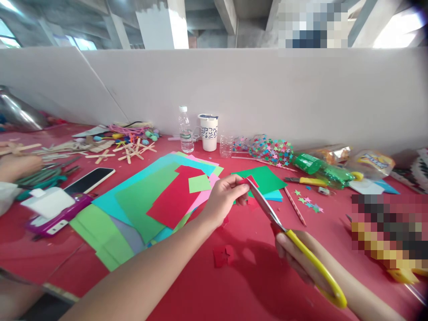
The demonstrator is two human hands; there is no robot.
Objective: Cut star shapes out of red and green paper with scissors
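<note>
My left hand (224, 196) is closed, pinching a small piece of red paper (253, 181) between thumb and fingers. My right hand (297, 254) grips yellow-handled scissors (314, 263), whose blades point up and left and meet the red paper at their tips. Whether the blades are parted is hard to tell. Below the hands, a red paper scrap (221, 257) with a star-shaped cut lies on the red table (254, 294). Left of my left hand are coloured sheets, with a red sheet (180, 196) and a small light green square (199, 183) on top.
A water bottle (186, 131) and a white cup (209, 133) stand by the white partition (234, 89). A green bottle (323, 169), a yellow cutter (310, 181) and star cutouts (309, 201) lie right. Another person's hand (20, 162) is left, near a phone (89, 180) and wooden sticks (133, 151).
</note>
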